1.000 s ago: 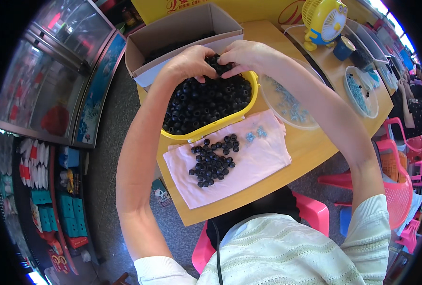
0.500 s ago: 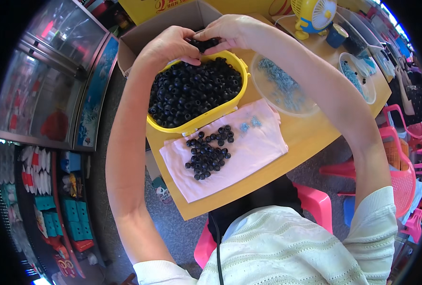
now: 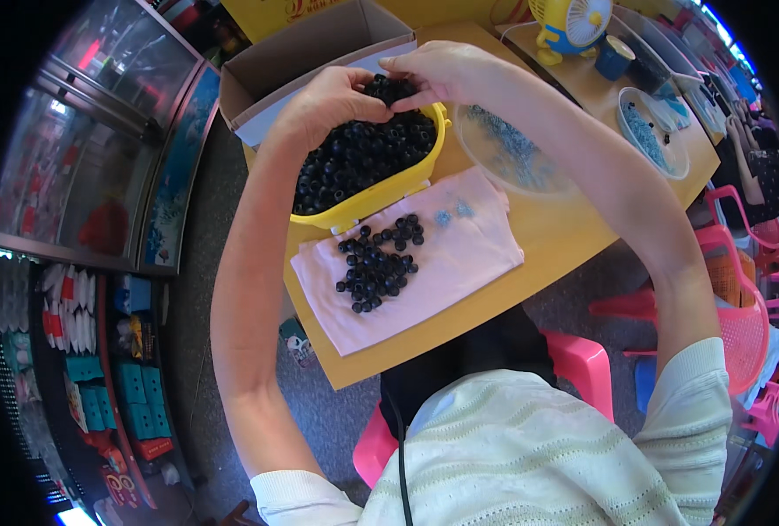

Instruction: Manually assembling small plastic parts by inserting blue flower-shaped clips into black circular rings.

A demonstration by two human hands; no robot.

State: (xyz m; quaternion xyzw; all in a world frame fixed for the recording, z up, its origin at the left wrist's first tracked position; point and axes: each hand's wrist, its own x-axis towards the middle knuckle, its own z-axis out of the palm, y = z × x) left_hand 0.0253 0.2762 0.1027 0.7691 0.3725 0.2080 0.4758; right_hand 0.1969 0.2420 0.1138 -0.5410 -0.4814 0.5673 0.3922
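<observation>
Above the far side of a yellow oval tub, my left hand and my right hand meet with fingers closed on a cluster of black beads. Whether the cluster is strung together cannot be made out. The tub is heaped with loose black beads, round with wide holes. On a folded pink cloth in front of it lies a patch of spread black beads. Beside them sit two little groups of light blue pieces.
A clear round bowl with light blue pieces stands under my right forearm. An open cardboard box is behind the tub. Further right are a yellow-and-blue fan, a dark cup and a second shallow bowl.
My hands have come slightly nearer to me and rightward, still together on the black beads, and more of the cluster shows between my fingers. The view has shifted a little.
</observation>
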